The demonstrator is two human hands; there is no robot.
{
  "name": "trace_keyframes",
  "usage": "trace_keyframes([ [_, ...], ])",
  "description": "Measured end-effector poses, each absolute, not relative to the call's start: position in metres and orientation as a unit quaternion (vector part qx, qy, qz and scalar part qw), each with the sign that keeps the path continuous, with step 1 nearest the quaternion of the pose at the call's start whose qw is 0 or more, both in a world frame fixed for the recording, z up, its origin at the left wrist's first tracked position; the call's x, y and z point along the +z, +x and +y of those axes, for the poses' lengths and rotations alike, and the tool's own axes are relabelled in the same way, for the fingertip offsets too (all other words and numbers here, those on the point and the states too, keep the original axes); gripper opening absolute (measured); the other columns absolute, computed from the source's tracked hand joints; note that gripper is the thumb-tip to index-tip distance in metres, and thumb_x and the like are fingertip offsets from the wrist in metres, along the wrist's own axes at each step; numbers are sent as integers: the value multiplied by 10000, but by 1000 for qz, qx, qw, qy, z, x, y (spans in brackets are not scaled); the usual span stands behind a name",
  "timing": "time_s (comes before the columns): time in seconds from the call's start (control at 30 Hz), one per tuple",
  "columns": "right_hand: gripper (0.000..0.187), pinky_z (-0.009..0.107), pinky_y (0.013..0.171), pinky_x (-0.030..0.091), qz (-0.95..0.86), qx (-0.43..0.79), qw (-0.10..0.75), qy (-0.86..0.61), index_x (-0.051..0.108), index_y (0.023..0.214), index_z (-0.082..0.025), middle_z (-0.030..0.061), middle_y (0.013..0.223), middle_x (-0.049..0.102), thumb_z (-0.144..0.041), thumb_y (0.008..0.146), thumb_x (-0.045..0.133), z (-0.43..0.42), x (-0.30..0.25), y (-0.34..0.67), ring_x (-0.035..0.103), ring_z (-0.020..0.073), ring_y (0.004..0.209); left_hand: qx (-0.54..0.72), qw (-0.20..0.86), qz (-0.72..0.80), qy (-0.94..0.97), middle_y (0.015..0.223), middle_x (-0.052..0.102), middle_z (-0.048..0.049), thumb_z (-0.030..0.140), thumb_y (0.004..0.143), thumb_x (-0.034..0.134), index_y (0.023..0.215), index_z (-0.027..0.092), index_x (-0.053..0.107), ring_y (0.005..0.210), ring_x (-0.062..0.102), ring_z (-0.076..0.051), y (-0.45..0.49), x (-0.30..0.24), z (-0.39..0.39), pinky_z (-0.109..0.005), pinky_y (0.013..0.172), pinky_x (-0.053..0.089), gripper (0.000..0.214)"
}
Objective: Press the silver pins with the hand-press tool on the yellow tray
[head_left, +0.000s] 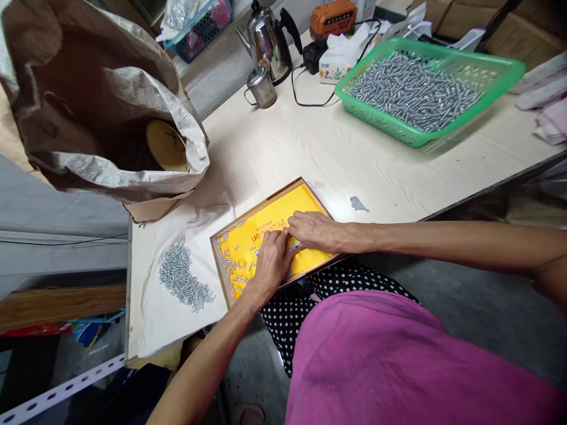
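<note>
My left hand (271, 258) and my right hand (313, 231) meet over a shallow cardboard box (216, 254) lined in bright yellow (274, 216) with red print. Both hands have their fingers bent and drawn together, the fingertips close to each other. Something bluish-grey shows beneath them, mostly covered, so what they grip cannot be made out. Small metal pins (230, 262) lie scattered at the left end of the box. To its left, a loose heap of similar pins (181, 274) rests on the table.
A green plastic basket (376, 121) full of metal pins stands at the right back of the table (270, 147). On the left is a large open paper sack (163, 198) with a round yellowish thing inside. Behind are a metal kettle (268, 38), a lidded cup (262, 88) and an orange battery (333, 20).
</note>
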State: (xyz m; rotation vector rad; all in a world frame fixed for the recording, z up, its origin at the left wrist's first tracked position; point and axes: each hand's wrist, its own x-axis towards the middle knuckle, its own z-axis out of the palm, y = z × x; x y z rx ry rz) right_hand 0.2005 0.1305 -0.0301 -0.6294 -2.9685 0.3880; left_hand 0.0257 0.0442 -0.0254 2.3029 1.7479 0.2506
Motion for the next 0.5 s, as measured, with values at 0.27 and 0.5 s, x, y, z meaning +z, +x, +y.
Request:
trace_keyframes([
  [0.27,249,349,722,428,-966,156,-1,-207,678,1074,-123,136,1026,673,-340,1007,578,132,-28,197,569,264,984,65,114,610,781,989,670,-96,378,1022,523,1074,185,651,967,600,-253,29,-25,42,-408,872,551,237],
  [0.5,396,358,772,402,-975,126,113,-146,651,1152,-136,134,1072,661,-461,925,663,159,-49,201,539,269,963,124,61,598,789,1426,558,-158,311,992,588,1113,184,679,1355,498,-304,23,-28,20,-519,1101,497,198],
])
